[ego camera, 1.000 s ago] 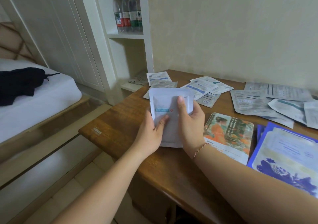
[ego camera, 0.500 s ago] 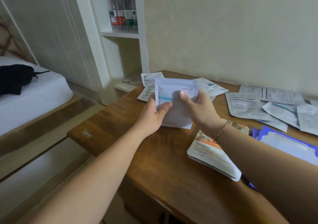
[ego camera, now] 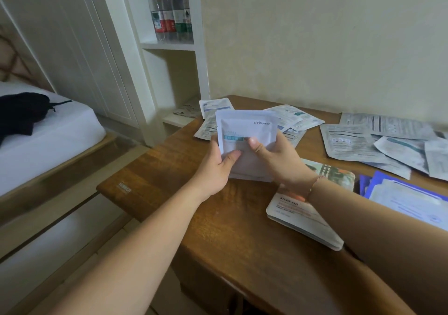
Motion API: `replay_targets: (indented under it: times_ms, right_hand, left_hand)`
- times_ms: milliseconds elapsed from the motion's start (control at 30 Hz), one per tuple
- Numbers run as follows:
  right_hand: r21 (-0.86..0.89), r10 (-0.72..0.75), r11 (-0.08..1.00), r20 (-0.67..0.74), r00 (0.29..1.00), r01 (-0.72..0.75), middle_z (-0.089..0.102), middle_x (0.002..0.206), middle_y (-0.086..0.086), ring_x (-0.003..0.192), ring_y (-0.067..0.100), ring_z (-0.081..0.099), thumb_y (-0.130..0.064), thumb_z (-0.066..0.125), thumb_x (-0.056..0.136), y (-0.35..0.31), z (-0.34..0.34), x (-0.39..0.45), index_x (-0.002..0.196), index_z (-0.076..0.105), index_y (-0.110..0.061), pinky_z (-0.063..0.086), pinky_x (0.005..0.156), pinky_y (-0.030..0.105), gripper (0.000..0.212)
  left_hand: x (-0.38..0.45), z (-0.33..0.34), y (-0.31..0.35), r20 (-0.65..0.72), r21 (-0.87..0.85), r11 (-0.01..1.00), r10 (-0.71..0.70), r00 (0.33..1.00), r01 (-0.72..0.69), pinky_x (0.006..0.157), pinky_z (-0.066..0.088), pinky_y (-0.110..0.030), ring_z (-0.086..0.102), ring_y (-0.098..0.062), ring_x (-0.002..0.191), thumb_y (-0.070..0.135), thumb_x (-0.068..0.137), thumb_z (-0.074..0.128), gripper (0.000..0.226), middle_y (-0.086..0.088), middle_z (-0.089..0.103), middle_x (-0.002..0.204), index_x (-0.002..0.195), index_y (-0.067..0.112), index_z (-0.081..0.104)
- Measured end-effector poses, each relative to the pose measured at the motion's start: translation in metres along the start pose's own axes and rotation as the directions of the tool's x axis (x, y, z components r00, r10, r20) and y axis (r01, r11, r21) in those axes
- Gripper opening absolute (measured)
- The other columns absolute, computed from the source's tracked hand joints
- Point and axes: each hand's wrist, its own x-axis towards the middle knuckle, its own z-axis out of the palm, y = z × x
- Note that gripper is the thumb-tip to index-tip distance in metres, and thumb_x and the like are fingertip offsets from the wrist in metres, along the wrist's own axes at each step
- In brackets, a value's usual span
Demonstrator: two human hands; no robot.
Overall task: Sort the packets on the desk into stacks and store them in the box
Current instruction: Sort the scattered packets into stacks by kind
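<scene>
Both hands are up over the wooden desk (ego camera: pixel 218 230), holding a white packet (ego camera: pixel 244 145) upright between them. The left hand (ego camera: pixel 213 169) curls round its lower left edge, thumb pressed on the front; the right hand (ego camera: pixel 278 162) pinches the right side, thumb across the blue label. Loose packets (ego camera: pixel 298 119) lie scattered at twelve o'clock of the grip, more packets (ego camera: pixel 358 142) at two o'clock, and an orange-printed packet (ego camera: pixel 303 215) at four o'clock under the right wrist.

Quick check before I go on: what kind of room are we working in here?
Most likely a bedroom or a hotel room: a bed with a white mattress beside the wooden desk, and a built-in white shelf holding water bottles.
</scene>
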Motion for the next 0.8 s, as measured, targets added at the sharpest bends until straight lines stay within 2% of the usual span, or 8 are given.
replay_targets:
  times_ms: [100,167,233,333,433,533,633,800]
  right_hand:
    - [-0.035,-0.002,0.999,0.078,0.997,0.004,0.065,0.123,0.002,0.112,0.014,0.064,-0.024,0.072,0.086,-0.018,-0.027,0.010,0.129,0.050,-0.012,0.054,0.092,0.036,0.050]
    - [-0.083,-0.002,0.996,0.128,0.992,0.013,0.068,0.107,0.006,0.091,0.013,0.069,-0.014,0.074,0.084,-0.037,-0.042,0.020,0.118,0.050,-0.007,0.059,0.074,0.035,0.043]
    - [-0.312,-0.018,0.947,0.194,0.981,0.079,0.065,0.091,0.001,0.070,0.006,0.065,-0.015,0.076,0.083,-0.052,-0.049,0.029,0.112,0.052,-0.013,0.054,0.056,0.026,0.038]
    - [-0.626,-0.123,0.735,0.253,0.960,0.259,0.063,0.090,-0.002,0.074,0.018,0.062,-0.027,0.075,0.084,-0.057,-0.045,0.039,0.109,0.058,-0.015,0.047,0.059,0.020,0.032]
    - [-0.647,-0.182,0.701,0.244,0.953,0.299,0.059,0.091,-0.013,0.078,0.012,0.058,-0.028,0.072,0.086,-0.056,-0.043,0.040,0.117,0.060,-0.017,0.041,0.060,0.007,0.035]
    - [-0.516,-0.054,0.848,0.139,0.989,0.119,0.062,0.096,-0.004,0.079,0.018,0.069,-0.019,0.072,0.087,-0.055,-0.043,0.039,0.120,0.055,-0.016,0.060,0.059,0.026,0.038]
    - [-0.251,0.213,0.947,0.027,0.977,-0.200,0.064,0.105,0.012,0.085,0.026,0.071,-0.012,0.072,0.087,-0.046,-0.043,0.038,0.120,0.054,-0.010,0.061,0.060,0.047,0.038]
    - [-0.035,0.602,0.799,0.068,0.796,-0.601,0.063,0.119,0.017,0.100,0.031,0.068,-0.007,0.067,0.090,-0.020,-0.044,0.040,0.135,0.045,-0.005,0.060,0.077,0.049,0.050]
  left_hand:
    - [0.002,0.000,-0.001,0.002,-0.011,1.000,-0.006,1.000,0.006,0.095,0.045,-0.027,0.046,-0.007,0.127,0.036,0.097,0.053,0.053,0.010,0.047,0.139,0.142,0.035,0.027]
    - [0.002,0.000,-0.002,-0.005,-0.012,1.000,-0.029,1.000,0.029,0.096,0.045,-0.028,0.045,-0.008,0.127,0.036,0.097,0.054,0.053,0.011,0.046,0.140,0.142,0.035,0.027]
    - [0.001,0.000,-0.001,-0.012,0.008,0.999,-0.041,0.999,0.041,0.095,0.046,-0.028,0.044,-0.007,0.126,0.039,0.096,0.054,0.053,0.012,0.044,0.141,0.142,0.036,0.026]
    - [0.002,-0.001,-0.001,-0.013,0.003,0.999,-0.053,0.999,0.053,0.084,0.046,-0.019,0.046,-0.006,0.122,0.040,0.096,0.053,0.052,0.011,0.047,0.138,0.141,0.033,0.029]
    - [0.005,-0.003,0.002,-0.008,-0.024,0.998,-0.056,0.998,0.056,0.088,0.046,-0.021,0.051,-0.004,0.119,0.035,0.097,0.053,0.050,0.011,0.053,0.133,0.142,0.026,0.033]
    - [0.014,-0.010,0.010,0.019,-0.012,0.996,-0.084,0.996,0.084,0.100,0.049,-0.035,0.056,-0.008,0.116,0.034,0.097,0.056,0.039,0.008,0.058,0.129,0.133,0.025,0.041]
    - [0.025,-0.017,0.018,0.075,-0.024,0.990,-0.134,0.988,0.136,0.096,0.053,-0.045,0.062,-0.016,0.113,0.038,0.090,0.065,0.048,0.003,0.061,0.127,0.132,0.026,0.044]
    - [0.021,-0.007,0.024,0.025,0.349,0.925,-0.167,0.986,0.148,0.085,0.054,-0.033,0.057,-0.015,0.112,0.042,0.092,0.063,0.055,0.001,0.053,0.135,0.139,0.027,0.039]
